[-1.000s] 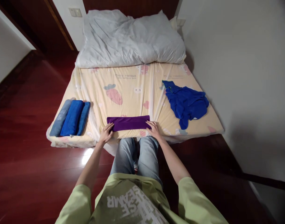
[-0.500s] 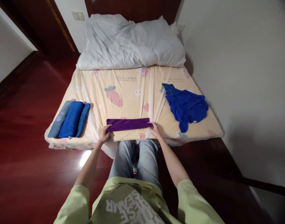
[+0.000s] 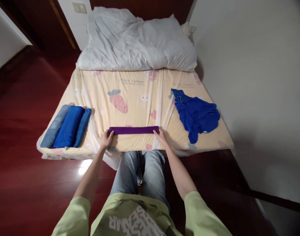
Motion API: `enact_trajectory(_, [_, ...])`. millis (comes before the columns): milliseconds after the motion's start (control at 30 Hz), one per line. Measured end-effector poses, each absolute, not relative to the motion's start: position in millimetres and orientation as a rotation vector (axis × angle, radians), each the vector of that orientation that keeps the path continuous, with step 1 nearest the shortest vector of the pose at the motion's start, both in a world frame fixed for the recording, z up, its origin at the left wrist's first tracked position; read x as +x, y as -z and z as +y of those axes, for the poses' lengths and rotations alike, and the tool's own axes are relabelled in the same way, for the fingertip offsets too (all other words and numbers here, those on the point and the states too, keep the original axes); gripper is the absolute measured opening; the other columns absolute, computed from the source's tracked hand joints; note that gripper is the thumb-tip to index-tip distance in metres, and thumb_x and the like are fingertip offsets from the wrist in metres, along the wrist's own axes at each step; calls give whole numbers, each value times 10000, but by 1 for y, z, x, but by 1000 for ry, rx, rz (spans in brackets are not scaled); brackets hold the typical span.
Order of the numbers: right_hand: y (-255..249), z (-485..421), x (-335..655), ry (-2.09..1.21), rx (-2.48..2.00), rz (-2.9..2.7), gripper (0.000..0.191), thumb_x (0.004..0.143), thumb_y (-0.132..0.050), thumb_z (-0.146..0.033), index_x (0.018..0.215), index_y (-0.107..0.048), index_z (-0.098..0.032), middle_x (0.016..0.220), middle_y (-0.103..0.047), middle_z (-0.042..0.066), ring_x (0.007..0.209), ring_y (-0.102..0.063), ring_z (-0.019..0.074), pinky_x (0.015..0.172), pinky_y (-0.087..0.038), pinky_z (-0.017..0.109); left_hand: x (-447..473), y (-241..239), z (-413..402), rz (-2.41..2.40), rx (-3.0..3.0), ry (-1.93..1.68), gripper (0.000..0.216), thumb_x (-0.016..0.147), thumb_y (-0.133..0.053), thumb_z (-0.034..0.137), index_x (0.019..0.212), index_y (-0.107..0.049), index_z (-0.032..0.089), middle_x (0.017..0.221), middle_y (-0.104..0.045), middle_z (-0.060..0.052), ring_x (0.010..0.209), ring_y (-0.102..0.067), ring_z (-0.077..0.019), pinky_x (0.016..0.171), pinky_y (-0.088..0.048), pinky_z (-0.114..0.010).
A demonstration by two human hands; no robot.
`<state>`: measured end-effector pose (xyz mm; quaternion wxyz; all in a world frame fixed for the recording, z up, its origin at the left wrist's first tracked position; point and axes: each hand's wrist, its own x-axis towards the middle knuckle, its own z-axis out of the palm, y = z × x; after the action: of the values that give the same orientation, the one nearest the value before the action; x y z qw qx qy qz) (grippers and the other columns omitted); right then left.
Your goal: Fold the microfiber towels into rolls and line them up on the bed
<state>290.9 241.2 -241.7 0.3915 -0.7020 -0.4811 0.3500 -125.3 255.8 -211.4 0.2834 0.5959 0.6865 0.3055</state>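
Note:
A purple towel (image 3: 134,130), folded into a long narrow strip, lies crosswise near the front edge of the bed (image 3: 130,142). My left hand (image 3: 107,138) grips its left end, thumb on the near side. At the other end my right hand (image 3: 160,135) pinches the towel's right corner between thumb and fingers. Off to the right, a crumpled blue cloth (image 3: 197,114) with a green-edged part lies loose on the sheet. On the left side rest three folded towels side by side: a grey-blue one with lettering (image 3: 56,126), a bright blue one (image 3: 68,127) and a darker blue one (image 3: 82,127).
A bunched white quilt (image 3: 137,42) covers the head end of the bed. The sheet is pale yellow with carrot and rabbit prints. A white wall (image 3: 258,82) stands close on the right, and dark red wooden floor (image 3: 24,147) runs along the left.
The purple towel has become a narrower, flatter strip, its near edge now farther from the bed's front. Both hands remain at its ends. The view has shifted slightly.

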Motion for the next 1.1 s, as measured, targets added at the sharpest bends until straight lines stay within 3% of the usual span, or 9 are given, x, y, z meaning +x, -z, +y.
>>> enact_trajectory(167, [229, 250, 286, -965, -1914, -1151, 357, 764, -672, -554, 852, -649, -209, 864, -750, 47, 812, -688, 216, 804, -546, 338, -121, 204, 265, 1923, 1507, -696, 486, 937, -438, 611, 1007, -660, 185, 958, -738, -78, 918, -678, -244, 797, -501, -308])
enact_trajectory(333, [216, 254, 281, -956, -1985, -1111, 319, 742, -704, -519, 739, -633, -208, 690, -688, 6, 729, -661, 208, 715, -533, 307, -117, 200, 271, 1968, 1441, -694, 464, 948, -460, 552, 1133, -653, 172, 1099, -745, -112, 1038, -690, -257, 900, -510, -333])
enact_trajectory(567, [203, 256, 274, -885, -2163, -1087, 352, 733, -690, -566, 697, -638, -220, 621, -644, -10, 681, -646, 205, 632, -481, 270, -111, 199, 281, 2078, 1392, -678, 399, 941, -507, 501, 1103, -669, 175, 1067, -750, -122, 1020, -700, -271, 896, -515, -353])
enact_trajectory(667, [199, 259, 269, -878, -2278, -1082, 378, 759, -677, -591, 801, -680, -215, 719, -692, 22, 744, -670, 232, 680, -493, 302, -105, 201, 283, 2079, 1384, -697, 372, 942, -509, 475, 1096, -658, 170, 1032, -742, -115, 980, -694, -262, 876, -524, -358])
enact_trajectory(733, [196, 259, 262, -781, -2366, -1107, 416, 793, -675, -573, 984, -692, -205, 889, -731, 70, 863, -683, 268, 751, -508, 348, -102, 202, 282, 2107, 1458, -747, 362, 947, -507, 448, 1124, -642, 163, 1039, -722, -124, 981, -676, -266, 889, -523, -382])
enact_trajectory(867, [190, 249, 250, -239, -2296, -1519, 430, 918, -587, -369, 1296, -591, -164, 1279, -637, 196, 1211, -567, 346, 965, -449, 473, -105, 201, 278, 2032, 2035, -804, 279, 952, -499, 266, 1154, -657, 158, 1222, -651, -185, 1156, -598, -308, 1008, -462, -461])
enact_trajectory(967, [192, 238, 247, -91, -1950, -2083, 399, 923, -492, -145, 1300, -621, -167, 1312, -628, 189, 1233, -542, 312, 1035, -387, 457, -115, 199, 275, 1634, 2489, -577, 352, 953, -447, 157, 1237, -653, 189, 1366, -615, -146, 1277, -545, -285, 1057, -432, -450])
enact_trajectory(1100, [197, 234, 248, -61, -1834, -2280, 452, 907, -495, -144, 1344, -612, -141, 1321, -632, 167, 1230, -543, 296, 1029, -411, 421, -126, 202, 274, 1472, 2665, -416, 420, 966, -500, 241, 1365, -597, 155, 1484, -549, -153, 1317, -542, -292, 1066, -432, -431])
